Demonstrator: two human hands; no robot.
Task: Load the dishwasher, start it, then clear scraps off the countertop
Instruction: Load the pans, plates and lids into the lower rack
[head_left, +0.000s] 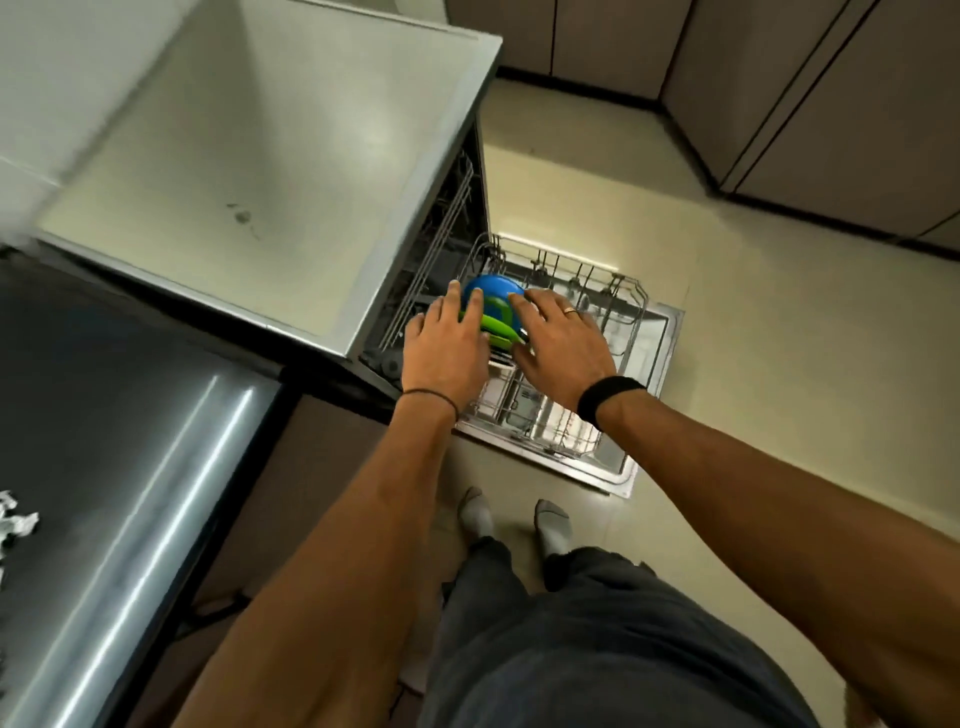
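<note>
From up here the pale countertop (249, 171) fills the upper left of my view, with the brushed steel surface (130, 457) below it. The dishwasher door (654, 353) lies folded down onto the floor ahead of me. The lower rack (597, 291) is pulled out over the door, its wire tines mostly bare on the far side. My left hand (447, 343) lies flat with the fingers straight and a little spread, their tips on the blue bowl (496, 286). My right hand (561, 338) comes in from the other side, fingers also extended and loose, tips at the bowl's rim; neither hand is curled round anything. The bowl stands on edge at the rack's near-left corner, right against the green plates (498, 322) slotted beside it. These look like light, stiff plastic, unlikely to break, but I judge them smooth enough to slide and light enough to tip out of the tines. So I would steady them by the rims, one hand on each side, and press them down between the wires. A few crumpled scraps (18, 522) sit at the steel surface's far left edge, still to be cleared.
</note>
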